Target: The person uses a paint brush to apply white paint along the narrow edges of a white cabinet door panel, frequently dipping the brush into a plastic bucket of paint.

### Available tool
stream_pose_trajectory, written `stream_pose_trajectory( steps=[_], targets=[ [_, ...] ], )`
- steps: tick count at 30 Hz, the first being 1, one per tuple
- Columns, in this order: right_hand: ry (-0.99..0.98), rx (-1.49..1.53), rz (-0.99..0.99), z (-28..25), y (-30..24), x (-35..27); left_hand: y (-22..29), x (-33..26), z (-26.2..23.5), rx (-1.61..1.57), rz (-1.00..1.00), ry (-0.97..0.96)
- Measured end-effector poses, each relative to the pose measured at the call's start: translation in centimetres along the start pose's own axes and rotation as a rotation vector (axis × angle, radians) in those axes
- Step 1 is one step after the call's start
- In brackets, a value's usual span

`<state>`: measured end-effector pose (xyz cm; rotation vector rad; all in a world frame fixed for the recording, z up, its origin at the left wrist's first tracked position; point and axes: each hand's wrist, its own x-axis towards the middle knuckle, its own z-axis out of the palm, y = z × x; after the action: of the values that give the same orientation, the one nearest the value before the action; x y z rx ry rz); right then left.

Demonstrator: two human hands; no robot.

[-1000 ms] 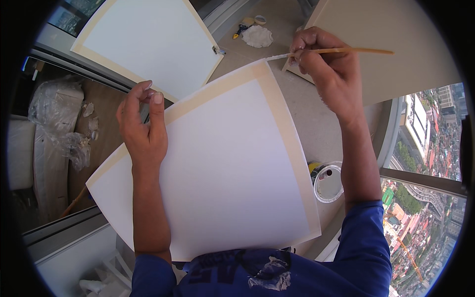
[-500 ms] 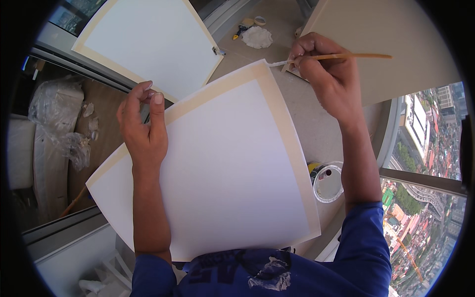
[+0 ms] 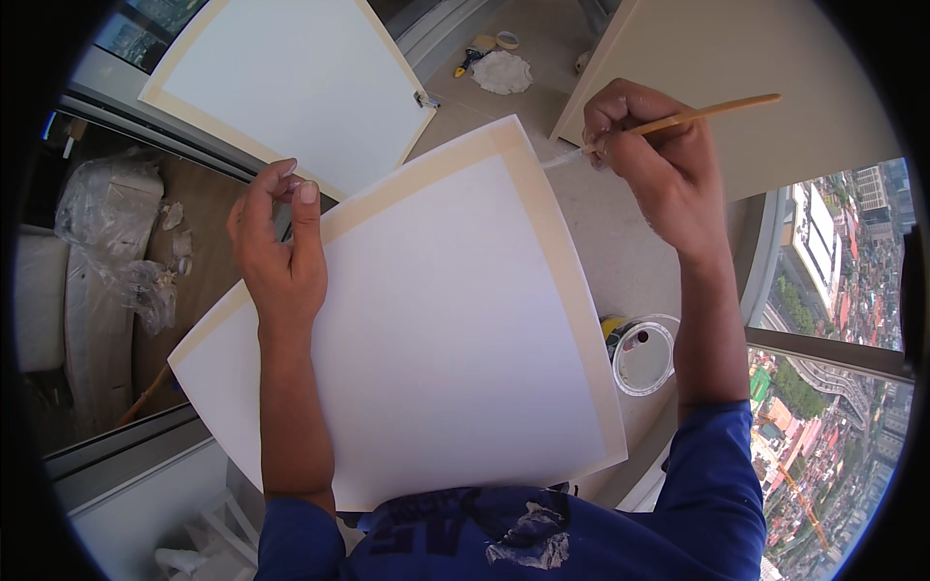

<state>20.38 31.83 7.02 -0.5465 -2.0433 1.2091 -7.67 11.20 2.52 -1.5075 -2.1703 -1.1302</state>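
A white panel [image 3: 436,329], bordered with cream tape along its edges, lies in front of my body. My right hand [image 3: 664,165] grips a thin paintbrush [image 3: 712,109] with a wooden handle; its white-coated tip meets the panel's right edge near the far corner. Specks of white paint mark those fingers. On the left, my left hand [image 3: 281,237] rests at the panel's far left edge, its thumb and fingers apart and nothing between them. My left forearm lies across the panel's surface.
Another taped white panel [image 3: 291,82] stands at the far left, and a beige board [image 3: 746,87] leans at the far right. An opened paint can [image 3: 643,358] sits right of the panel. Farther off are a crumpled white cloth [image 3: 502,73] and a tape roll [image 3: 508,41]. Windows line the right.
My right hand has moved toward me and slightly right, taking the brush tip from the panel's far corner down along its right edge. My left hand stays in place.
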Motion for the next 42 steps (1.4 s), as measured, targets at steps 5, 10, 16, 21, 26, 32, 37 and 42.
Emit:
stream_pose_trajectory(
  steps=[5,10,16,21,26,32,37,42],
  targets=[
    [0.105,0.051,-0.006,1.4,0.9,0.9,-0.1,0.0,0.1,0.01,0.007,0.006],
    [0.159,0.07,-0.086,2.1,1.6,1.7,-0.2,0.0,0.2,-0.006,-0.005,0.004],
    [0.173,0.068,-0.098,2.1,1.9,1.7,0.1,0.0,0.2,-0.06,-0.068,-0.002],
    [0.09,0.122,-0.013,1.2,1.7,0.8,0.2,0.0,0.2,-0.064,-0.081,-0.005],
    [0.185,0.125,-0.059,2.0,1.6,0.9,0.2,0.0,0.2,-0.055,-0.053,0.007],
    [0.131,0.1,0.003,1.5,1.0,-0.1,-0.1,-0.1,0.2,-0.013,-0.013,0.01],
    [0.076,0.107,0.011,1.1,0.7,-1.4,-0.1,-0.1,0.3,-0.059,-0.044,0.004],
    [0.023,0.1,0.004,-0.1,-0.1,-1.5,0.0,0.0,0.2,-0.059,-0.039,0.009]
  ],
)
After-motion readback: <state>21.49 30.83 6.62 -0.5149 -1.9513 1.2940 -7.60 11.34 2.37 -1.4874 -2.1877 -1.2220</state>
